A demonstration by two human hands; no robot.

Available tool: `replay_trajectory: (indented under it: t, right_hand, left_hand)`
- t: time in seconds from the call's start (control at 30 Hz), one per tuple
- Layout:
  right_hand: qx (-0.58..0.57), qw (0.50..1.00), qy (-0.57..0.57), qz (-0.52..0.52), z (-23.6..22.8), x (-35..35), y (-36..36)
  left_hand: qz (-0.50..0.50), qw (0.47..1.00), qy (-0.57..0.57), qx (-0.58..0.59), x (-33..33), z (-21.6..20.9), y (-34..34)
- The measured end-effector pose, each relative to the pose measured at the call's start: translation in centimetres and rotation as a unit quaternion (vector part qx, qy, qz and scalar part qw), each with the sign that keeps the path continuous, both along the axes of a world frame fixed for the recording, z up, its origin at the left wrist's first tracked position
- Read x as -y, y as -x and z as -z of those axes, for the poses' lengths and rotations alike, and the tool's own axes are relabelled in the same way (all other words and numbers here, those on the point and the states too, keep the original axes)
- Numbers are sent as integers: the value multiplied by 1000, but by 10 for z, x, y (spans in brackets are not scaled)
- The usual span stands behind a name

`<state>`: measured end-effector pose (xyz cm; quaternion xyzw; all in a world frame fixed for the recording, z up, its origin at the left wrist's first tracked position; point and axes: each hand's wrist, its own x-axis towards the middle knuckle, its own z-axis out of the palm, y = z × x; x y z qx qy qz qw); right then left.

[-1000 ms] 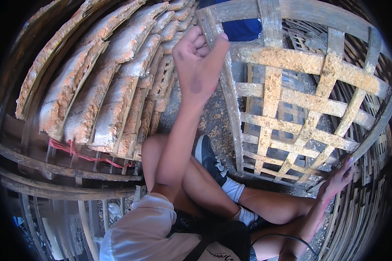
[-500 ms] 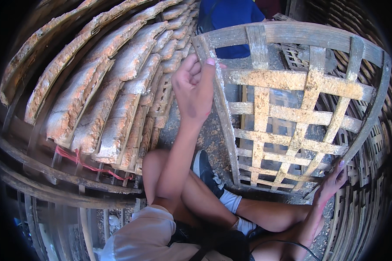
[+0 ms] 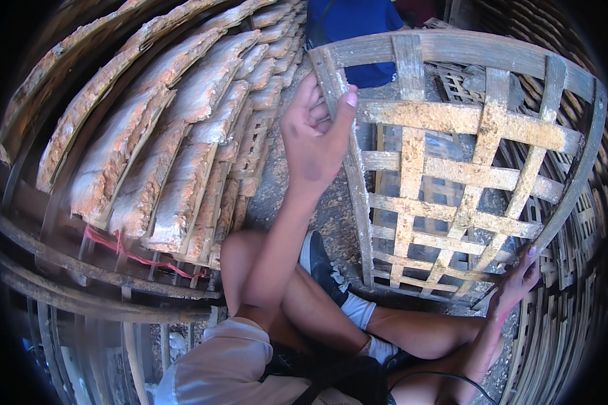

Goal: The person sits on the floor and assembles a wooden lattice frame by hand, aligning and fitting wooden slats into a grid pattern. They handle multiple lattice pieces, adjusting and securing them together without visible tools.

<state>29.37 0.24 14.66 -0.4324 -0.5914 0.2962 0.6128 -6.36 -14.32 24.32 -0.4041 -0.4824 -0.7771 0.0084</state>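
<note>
A woven bamboo lattice tray (image 3: 452, 117), with crumbly yellow-brown residue on its slats, stands tilted up in front of me. My left hand (image 3: 316, 142) is closed around its left rim near the upper corner, thumb on the near side and fingers partly hidden behind. At the lower right corner, my right hand (image 3: 517, 282) holds the curved rim, its fingers bent against the edge. Through the gaps between the slats, the grey floor and some framed pieces show behind the tray.
Stacked trays (image 3: 152, 135) carrying thick, crusty orange-white sheets fill the left side, with a pink string (image 3: 142, 253) below them. More lattice trays (image 3: 571, 250) stand along the right. A person in blue clothing (image 3: 358, 34) is beyond the tray. My crossed legs are below it.
My left hand has moved a little to the right, carrying the tray's left rim with it. My right hand stays at the lower right corner.
</note>
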Motion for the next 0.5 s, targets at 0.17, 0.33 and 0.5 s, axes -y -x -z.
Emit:
replay_trajectory:
  t: [0.17,0.33,0.5]
  right_hand:
    - [-1,998,65,-9,1,2,-3]
    - [12,996,81,-16,-4,4,-4]
    - [18,996,84,-9,1,1,-8]
  left_hand:
    - [25,998,12,-63,-4,12,11]
    - [85,996,2,-5,-1,5,4]
    - [62,998,6,22,-7,3,4]
